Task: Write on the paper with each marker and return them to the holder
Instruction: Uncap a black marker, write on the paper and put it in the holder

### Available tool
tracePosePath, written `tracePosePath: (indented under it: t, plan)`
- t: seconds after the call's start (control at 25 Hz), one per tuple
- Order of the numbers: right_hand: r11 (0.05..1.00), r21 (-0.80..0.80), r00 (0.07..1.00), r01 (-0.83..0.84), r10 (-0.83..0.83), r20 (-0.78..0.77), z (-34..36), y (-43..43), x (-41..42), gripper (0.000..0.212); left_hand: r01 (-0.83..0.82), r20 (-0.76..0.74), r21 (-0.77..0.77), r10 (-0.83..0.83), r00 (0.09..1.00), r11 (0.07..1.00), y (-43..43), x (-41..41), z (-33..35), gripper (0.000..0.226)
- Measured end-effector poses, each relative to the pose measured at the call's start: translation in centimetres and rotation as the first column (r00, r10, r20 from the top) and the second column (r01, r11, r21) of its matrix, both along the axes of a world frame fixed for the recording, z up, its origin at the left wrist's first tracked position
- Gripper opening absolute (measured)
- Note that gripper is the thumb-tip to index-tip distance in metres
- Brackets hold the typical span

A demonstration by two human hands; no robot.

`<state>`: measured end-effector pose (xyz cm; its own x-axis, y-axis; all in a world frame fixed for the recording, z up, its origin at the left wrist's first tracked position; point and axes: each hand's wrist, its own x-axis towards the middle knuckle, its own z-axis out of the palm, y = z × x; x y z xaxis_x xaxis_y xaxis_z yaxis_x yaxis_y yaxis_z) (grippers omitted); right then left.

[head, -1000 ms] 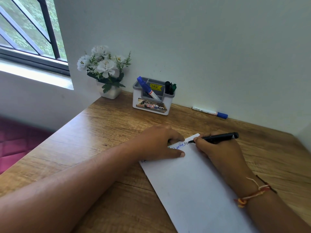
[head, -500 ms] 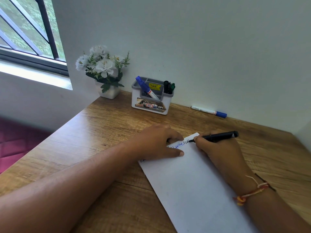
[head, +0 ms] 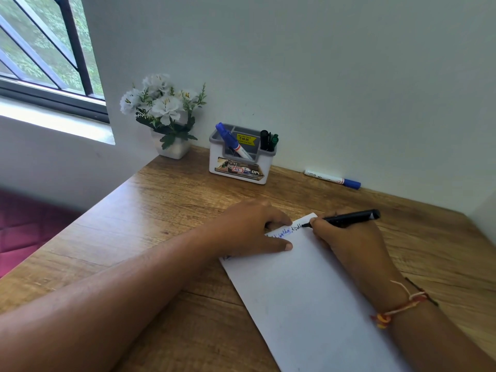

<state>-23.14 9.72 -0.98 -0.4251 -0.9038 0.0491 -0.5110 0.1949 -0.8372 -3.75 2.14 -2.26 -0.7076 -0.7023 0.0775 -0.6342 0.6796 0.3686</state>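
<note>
A white sheet of paper lies on the wooden desk, with blue and black writing along its far edge. My left hand rests flat on the paper's top left corner, fingers spread. My right hand grips a black marker whose tip touches the paper near its far corner. A white and grey holder stands by the wall, with a blue-capped marker leaning in it and a black pen and green pen upright in its right slot.
Another white marker with a blue cap lies on the desk against the wall, right of the holder. A white pot of white flowers stands left of the holder. A window is at the far left, where the desk ends.
The black marker's tip has crept a little to the right along the line of writing, adding more black letters. My left hand stays put on the paper.
</note>
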Motion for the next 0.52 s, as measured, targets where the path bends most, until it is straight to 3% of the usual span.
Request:
tracePosePath:
  t: [0.24,0.52]
  plan:
    - [0.998,0.007,0.997,0.063,-0.064,0.040,-0.06,-0.14,-0.07,0.022,-0.006,0.005,0.011,0.006,1.000,1.000,0.09,0.02,0.18,0.055]
    - [0.999,0.022,0.999,0.043,-0.044,0.032,0.21,-0.12,-0.04,0.013,0.002,0.018,0.018,-0.002,1.000,1.000,0.22,0.02,0.40,0.054]
